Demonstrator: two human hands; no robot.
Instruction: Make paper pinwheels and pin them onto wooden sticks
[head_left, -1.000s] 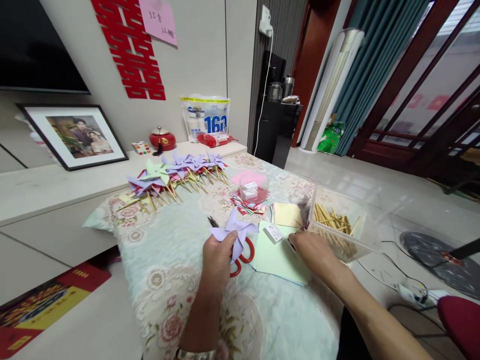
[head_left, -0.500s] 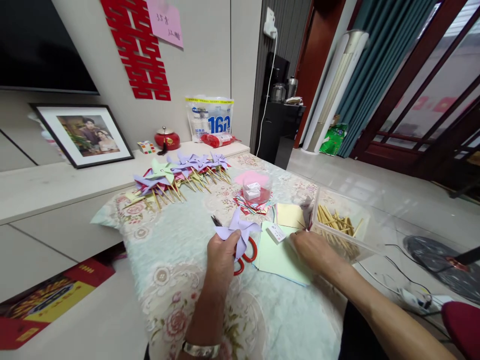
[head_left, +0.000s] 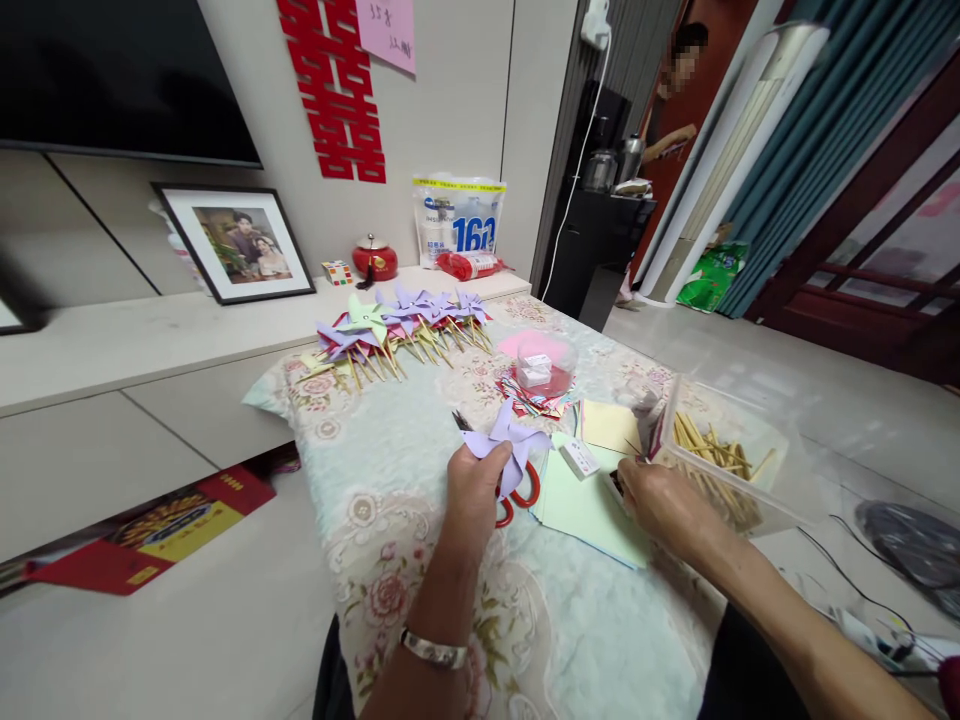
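My left hand (head_left: 474,488) pinches a purple paper pinwheel (head_left: 525,438) between thumb and fingers, above the table. Scissors (head_left: 532,486) with red handles lie partly hidden beneath it. My right hand (head_left: 656,500) has its fingers drawn together at a small open box (head_left: 616,486) with dark contents, on the edge of a stack of pale green paper (head_left: 574,512). What those fingertips hold is too small to make out. A small white box (head_left: 580,458) rests on the same stack, near yellow paper (head_left: 611,426).
Right of my right hand stands a clear plastic bin (head_left: 757,515) with wooden sticks (head_left: 709,445). Several pinwheels (head_left: 412,322) on sticks lie at the table's back left. A round clear container (head_left: 559,365) sits on patterned paper pieces. A person (head_left: 667,110) is in the doorway.
The view has turned left, so everything sits further right. The small open box now shows under my right fingertips. A person has come into view at the doorway. My left hand keeps the pinwheel.
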